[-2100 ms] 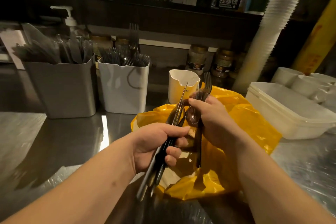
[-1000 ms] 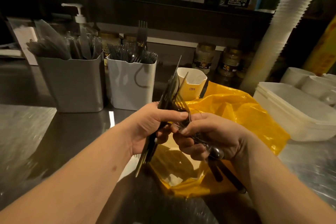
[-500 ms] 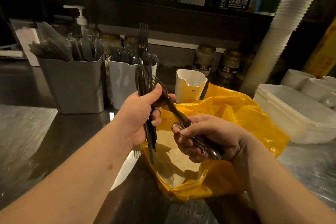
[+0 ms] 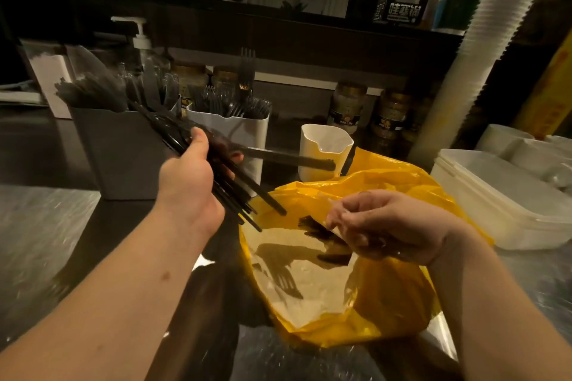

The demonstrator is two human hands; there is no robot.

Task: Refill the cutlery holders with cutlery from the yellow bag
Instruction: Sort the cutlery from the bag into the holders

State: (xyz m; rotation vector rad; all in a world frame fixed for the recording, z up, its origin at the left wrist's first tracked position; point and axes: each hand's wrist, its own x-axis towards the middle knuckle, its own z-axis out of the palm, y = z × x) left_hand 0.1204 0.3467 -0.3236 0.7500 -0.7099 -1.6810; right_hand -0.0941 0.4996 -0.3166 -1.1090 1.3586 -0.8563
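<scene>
Cutlery [image 4: 244, 192] gripped in left hand [image 4: 192, 182], right hand [image 4: 390, 226] over yellow bag [image 4: 402, 297]

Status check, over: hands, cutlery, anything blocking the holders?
Left hand grips black cutlery bundle in front of grey holder. Right hand curled over yellow bag, grip unclear. Nothing seen blocking grey holder.

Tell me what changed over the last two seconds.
The right hand passed its cutlery to the left hand and dropped over the yellow bag; whether its grip has closed on the dark pieces there is unclear. The left hand swung the cutlery bundle leftward, tips toward the grey holder. Bag, white holder and white cup stayed put.
</scene>
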